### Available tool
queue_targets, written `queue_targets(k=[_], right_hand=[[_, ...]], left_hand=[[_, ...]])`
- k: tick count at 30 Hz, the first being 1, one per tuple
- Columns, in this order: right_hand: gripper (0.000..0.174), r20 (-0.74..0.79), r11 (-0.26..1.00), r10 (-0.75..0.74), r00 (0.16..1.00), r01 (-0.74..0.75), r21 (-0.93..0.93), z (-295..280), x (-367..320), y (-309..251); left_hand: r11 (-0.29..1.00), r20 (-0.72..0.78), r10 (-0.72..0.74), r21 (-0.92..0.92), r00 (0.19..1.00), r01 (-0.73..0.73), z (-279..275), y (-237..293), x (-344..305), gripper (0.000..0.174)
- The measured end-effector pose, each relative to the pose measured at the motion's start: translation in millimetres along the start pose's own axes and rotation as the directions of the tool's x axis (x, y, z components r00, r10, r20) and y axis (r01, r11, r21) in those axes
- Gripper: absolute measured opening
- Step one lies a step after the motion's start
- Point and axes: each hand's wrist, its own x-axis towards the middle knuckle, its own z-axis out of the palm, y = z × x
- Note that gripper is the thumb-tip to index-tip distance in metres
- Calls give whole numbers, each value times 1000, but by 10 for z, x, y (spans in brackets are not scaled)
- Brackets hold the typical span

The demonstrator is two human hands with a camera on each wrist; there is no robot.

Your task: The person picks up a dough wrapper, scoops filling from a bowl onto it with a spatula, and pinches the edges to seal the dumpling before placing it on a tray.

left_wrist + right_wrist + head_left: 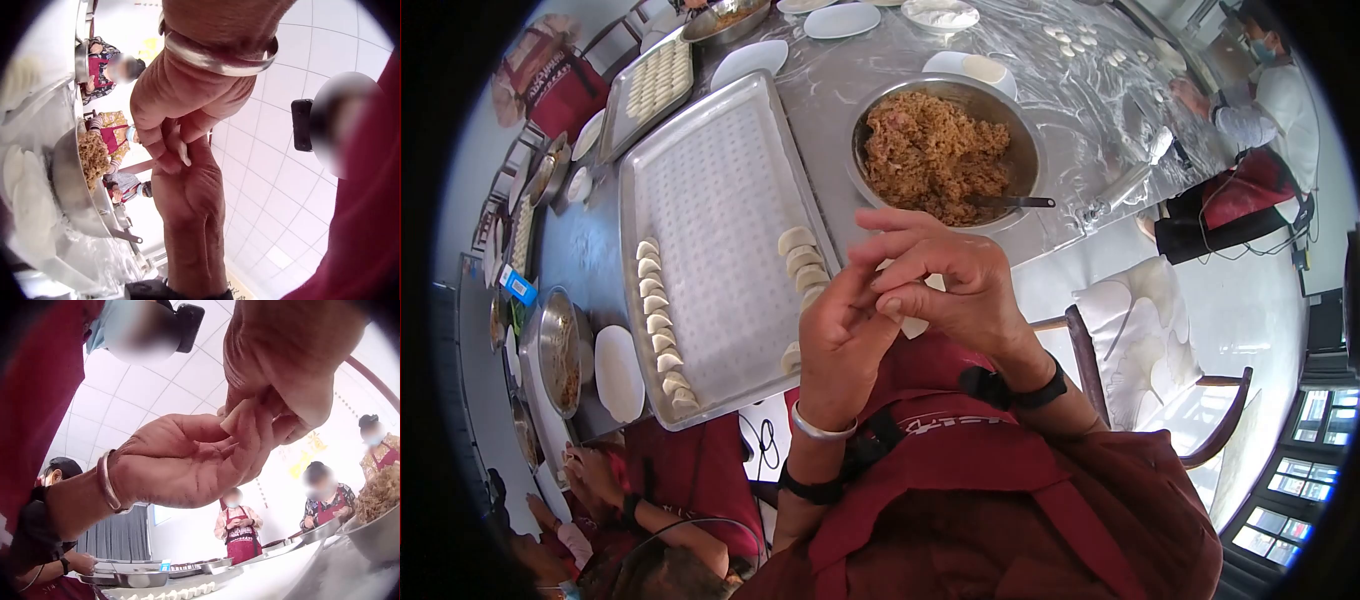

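Note:
Between my two hands is a folded dumpling [184,154], its pale dough edge [232,419] showing between the fingers in the right wrist view. My left hand [841,338], with a silver bangle at the wrist, holds it in curled fingers. Thumb and fingers of my right hand [960,285] pinch the dough from the other side. Most of the dumpling is hidden by the fingers. Both hands are raised in front of my apron, near the corner of a large metal tray [720,200]. Rows of finished dumplings [658,322] line the tray's left and right sides.
Beyond my hands stands a metal bowl [1040,165] of brown filling with a dark-handled utensil [1020,201]. Another dumpling tray [608,135] lies further left. White plates [750,62] and floury dough pieces [1072,42] are on the table. A chair [1140,325] stands at right; people work around.

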Motion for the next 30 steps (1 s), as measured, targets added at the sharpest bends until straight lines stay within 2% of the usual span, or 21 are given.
queue_targets(k=[6, 9, 12, 15, 18, 21, 24, 27, 30], right_hand=[[14, -2, 999, -52, 999, 52, 5, 27, -5, 53], [15, -108, 996, 84, 991, -80, 42, 137, 13, -78], [20, -201, 995, 63, 978, -46, 87, 199, 2, -44], [28, -57, 994, -112, 992, 112, 4, 115, -65, 173], [34, -13, 986, -162, 987, 161, -41, 115, -68, 231], [33, -6, 986, -99, 995, 97, -134, 133, -23, 119], [34, -196, 991, -60, 979, 35, -131, 250, 5, 18], [40, -44, 957, -153, 987, 137, -257, 157, -29, 150], [41, 13, 953, -142, 990, 140, -269, 110, -19, 178]], left_hand=[[997, -28, 31, -76, 999, -33, -53, -102, -7, 35], [980, -56, 101, -167, 993, -109, -29, -134, 18, 36], [966, -115, 121, -216, 986, -144, 44, -79, 32, 37], [984, -122, 139, -95, 983, -151, 13, -123, 9, 37], [989, -53, 145, -29, 988, -147, -94, -194, 10, 38], [980, -154, 81, -170, 985, -107, -49, -182, -7, 40], [965, -71, 150, -208, 986, -162, -80, -185, 20, 40], [975, -145, 110, -178, 983, -135, 13, -129, 27, 39], [983, -75, 152, -94, 986, -158, -17, -193, 26, 45]])
